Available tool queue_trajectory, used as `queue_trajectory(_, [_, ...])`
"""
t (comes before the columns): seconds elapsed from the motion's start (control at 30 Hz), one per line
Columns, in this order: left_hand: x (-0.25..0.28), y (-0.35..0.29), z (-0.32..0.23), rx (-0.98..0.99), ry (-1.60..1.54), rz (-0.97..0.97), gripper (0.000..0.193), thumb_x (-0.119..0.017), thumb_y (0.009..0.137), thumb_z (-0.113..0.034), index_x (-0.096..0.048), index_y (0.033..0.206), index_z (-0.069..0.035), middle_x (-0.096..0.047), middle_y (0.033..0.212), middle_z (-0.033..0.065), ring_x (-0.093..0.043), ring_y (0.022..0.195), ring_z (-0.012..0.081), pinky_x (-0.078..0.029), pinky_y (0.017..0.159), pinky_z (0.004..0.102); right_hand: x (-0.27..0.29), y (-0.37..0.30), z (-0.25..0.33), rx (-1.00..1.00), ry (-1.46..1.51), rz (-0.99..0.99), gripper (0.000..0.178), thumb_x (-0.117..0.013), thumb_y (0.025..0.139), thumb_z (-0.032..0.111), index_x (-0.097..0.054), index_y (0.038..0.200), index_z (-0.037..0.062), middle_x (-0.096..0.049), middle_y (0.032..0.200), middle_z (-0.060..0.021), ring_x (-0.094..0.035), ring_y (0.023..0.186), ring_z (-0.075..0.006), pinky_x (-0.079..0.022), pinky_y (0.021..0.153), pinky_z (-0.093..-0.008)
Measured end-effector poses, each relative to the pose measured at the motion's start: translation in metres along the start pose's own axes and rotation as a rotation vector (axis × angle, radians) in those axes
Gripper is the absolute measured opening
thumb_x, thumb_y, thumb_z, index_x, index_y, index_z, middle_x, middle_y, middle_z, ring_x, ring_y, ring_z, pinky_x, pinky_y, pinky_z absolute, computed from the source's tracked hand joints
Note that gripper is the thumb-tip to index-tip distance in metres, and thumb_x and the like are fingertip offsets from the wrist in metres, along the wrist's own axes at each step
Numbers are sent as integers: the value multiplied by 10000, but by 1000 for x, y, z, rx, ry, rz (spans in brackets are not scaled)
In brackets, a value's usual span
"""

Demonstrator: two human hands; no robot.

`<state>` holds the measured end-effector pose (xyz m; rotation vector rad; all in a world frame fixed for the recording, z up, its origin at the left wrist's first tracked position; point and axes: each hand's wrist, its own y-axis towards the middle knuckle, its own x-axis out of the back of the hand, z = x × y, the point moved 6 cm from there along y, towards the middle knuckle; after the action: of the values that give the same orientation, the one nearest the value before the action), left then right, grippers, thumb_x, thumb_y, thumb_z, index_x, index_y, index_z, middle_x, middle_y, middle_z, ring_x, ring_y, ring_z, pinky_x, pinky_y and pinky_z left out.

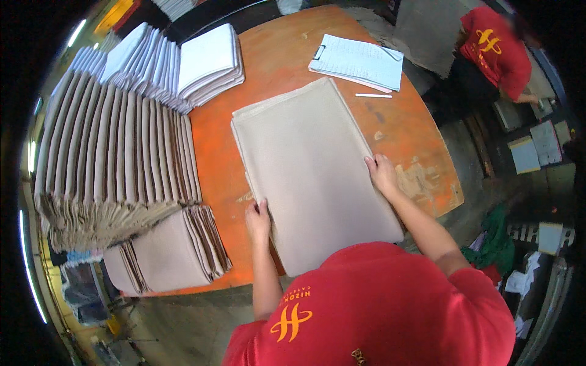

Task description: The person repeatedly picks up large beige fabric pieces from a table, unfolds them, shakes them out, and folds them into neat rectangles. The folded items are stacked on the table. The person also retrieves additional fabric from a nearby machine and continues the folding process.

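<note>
On the orange table (274,46): folded beige cloth (311,177), tan cloth stacks (116,146), white cloth stacks (207,58), clipboard (360,63), white stick (373,95).

And here's the table (210,143), broad and orange, its far edge curving round, the surface worn to pale patches (421,186) near the right corner! Below it runs the floor (183,320), a dull grey. Down the left rim, light tubes (30,265) glow white. Far right, papers (545,144) show against perhaps a wall, too dim to be sure.
</note>
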<state>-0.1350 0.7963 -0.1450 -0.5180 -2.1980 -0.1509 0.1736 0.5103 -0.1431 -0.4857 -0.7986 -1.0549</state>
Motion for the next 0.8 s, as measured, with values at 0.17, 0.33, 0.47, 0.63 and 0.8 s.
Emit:
queue_trajectory(0.17, [-32, 10, 15, 285, -712, 152, 289, -707, 818, -193, -644, 994, 26, -669, 845, 173, -630, 774, 274, -486, 725, 369, -2, 0, -13, -168, 74, 15, 320, -673, 834, 317, -570, 873, 16, -575, 859, -145, -566, 868, -335, -448, 755, -436])
queue_trajectory(0.33, [-11, 9, 29, 168, 13, -202, 469, -785, 724, -336, -627, 927, 57, -598, 1022, 227, -581, 963, 307, -468, 829, 399, -3, -6, 4, 71, -21, -90, 353, -707, 803, 318, -573, 967, 35, -569, 959, -139, -548, 985, -335, -449, 809, -440])
queue_trajectory(0.47, [-17, 35, 32, 176, 16, -72, 655, -772, 681, -484, -643, 942, 103, -646, 977, 269, -630, 943, 377, -495, 828, 435, -8, 1, -5, 0, -22, -61, 409, -697, 810, 315, -569, 1073, 28, -557, 1046, -164, -526, 1042, -356, -440, 866, -445])
queue_trajectory(0.63, [-29, 62, 13, 357, -354, 174, 602, -811, 705, -345, -617, 1030, 124, -655, 1034, 239, -650, 950, 319, -519, 797, 381, -30, 38, 1, -3, 55, 160, 457, -666, 844, 300, -551, 1170, 1, -605, 1084, -191, -574, 1029, -349, -459, 865, -437])
queue_trajectory(0.8, [-6, 68, -42, 389, -653, 356, 654, -760, 783, -334, -512, 1225, 79, -606, 1156, 219, -602, 1036, 300, -479, 898, 408, -41, 68, 30, -297, 752, 549, 395, -597, 914, 283, -572, 1191, 2, -650, 1067, -146, -619, 969, -262, -483, 858, -404])
